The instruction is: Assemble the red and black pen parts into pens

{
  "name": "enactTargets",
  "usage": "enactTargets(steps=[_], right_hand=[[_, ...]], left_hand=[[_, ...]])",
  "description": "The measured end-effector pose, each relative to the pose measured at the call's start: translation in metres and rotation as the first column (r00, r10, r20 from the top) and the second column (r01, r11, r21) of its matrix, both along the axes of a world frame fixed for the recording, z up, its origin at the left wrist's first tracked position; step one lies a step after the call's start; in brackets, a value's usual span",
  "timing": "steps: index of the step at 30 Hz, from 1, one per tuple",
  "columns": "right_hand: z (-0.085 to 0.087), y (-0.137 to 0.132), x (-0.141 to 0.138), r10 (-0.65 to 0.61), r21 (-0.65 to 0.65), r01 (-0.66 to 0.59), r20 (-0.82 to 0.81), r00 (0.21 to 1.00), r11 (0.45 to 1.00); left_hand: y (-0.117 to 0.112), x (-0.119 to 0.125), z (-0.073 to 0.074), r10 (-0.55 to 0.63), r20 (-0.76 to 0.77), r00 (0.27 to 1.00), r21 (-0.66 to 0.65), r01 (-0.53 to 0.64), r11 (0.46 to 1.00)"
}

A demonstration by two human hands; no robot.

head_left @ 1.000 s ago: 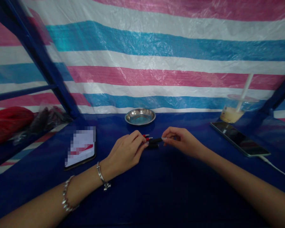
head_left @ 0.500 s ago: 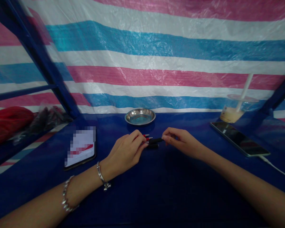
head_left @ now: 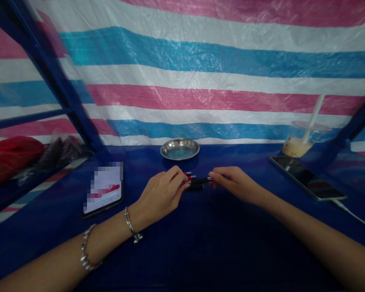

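Observation:
My left hand (head_left: 166,188) is closed, its fingers curled round the ends of several pens. Two red pens (head_left: 191,177) with silver tips poke out past its fingertips. A black pen (head_left: 200,181) spans the gap between my hands, its left end at my left fingers. My right hand (head_left: 233,182) pinches the silver tip of that black pen between thumb and forefinger. Just below it, another black, pen-like piece (head_left: 196,187) lies close to the table; its left end is hidden by my left hand.
On the blue table (head_left: 182,243), a shiny metal dish (head_left: 179,150) stands behind the pens. A phone with a lit screen (head_left: 105,190) lies left. At right are a dark-screened phone (head_left: 307,177) on a white cable (head_left: 355,215) and a plastic cup with a straw (head_left: 298,146).
My right hand has shifted slightly right along the black pen, and its silver tip now shows at my fingertips. My left hand has hardly moved.

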State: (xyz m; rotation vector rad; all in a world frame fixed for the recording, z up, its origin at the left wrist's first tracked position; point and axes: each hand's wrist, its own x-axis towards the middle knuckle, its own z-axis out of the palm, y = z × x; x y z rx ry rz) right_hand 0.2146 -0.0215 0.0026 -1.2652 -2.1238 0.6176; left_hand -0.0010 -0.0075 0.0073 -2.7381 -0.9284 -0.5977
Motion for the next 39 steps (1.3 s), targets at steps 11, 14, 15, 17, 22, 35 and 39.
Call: enactTargets(steps=[11,14,15,17,22,35,39], right_hand=[[-0.004,0.004,0.006,-0.115,0.072,0.113,0.021,0.993,0.991],[-0.002,0.006,0.011,-0.203,0.138,0.189,0.097,0.974,0.972],[-0.001,0.007,0.013,-0.233,0.160,0.214,0.113,0.966,0.964],[0.000,0.008,0.017,-0.272,0.187,0.246,0.127,0.954,0.951],[0.000,0.010,0.020,-0.289,0.183,0.258,0.172,0.942,0.949],[-0.003,0.013,0.045,-0.321,0.080,0.341,0.585,0.745,0.937],[-0.006,0.013,0.043,-0.275,-0.001,0.342,0.595,0.755,0.940]], left_hand=[[0.030,-0.020,0.003,0.436,-0.195,0.878,0.117,-0.421,0.899],[0.033,-0.022,-0.002,0.426,-0.245,0.871,0.110,-0.411,0.905],[0.034,-0.023,-0.004,0.417,-0.258,0.872,0.101,-0.404,0.909],[0.035,-0.023,-0.006,0.391,-0.277,0.878,0.067,-0.388,0.919],[0.037,-0.022,-0.007,0.366,-0.295,0.883,-0.027,-0.390,0.920],[0.028,-0.018,-0.004,0.297,-0.288,0.910,-0.100,-0.337,0.936],[0.026,-0.017,-0.003,0.285,-0.290,0.914,-0.115,-0.329,0.937]])
